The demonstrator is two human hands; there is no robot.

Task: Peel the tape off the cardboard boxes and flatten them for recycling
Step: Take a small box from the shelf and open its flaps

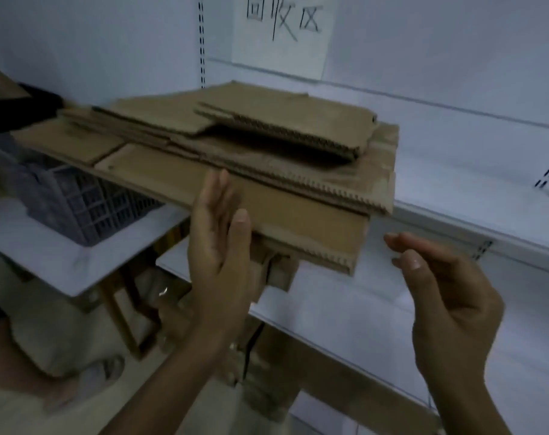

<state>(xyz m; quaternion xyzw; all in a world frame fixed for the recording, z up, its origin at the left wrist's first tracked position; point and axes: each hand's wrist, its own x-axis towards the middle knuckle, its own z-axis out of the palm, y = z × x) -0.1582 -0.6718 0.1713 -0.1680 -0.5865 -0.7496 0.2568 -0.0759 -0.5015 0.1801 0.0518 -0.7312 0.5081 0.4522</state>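
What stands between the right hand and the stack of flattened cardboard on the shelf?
Nothing visible does. The right hand is open beside the near right corner of the stack, apart from it, with only bare white shelf between. The left hand lies with straight fingers against the stack's front edge.

The left hand [218,246] and the right hand [448,296] are bare, as are the forearms [160,381] down to the near edge. The fingernails [242,216] are short and plain. At near left, blurred, are what seem a pale trouser leg [44,343] and a grey shoe [102,373].
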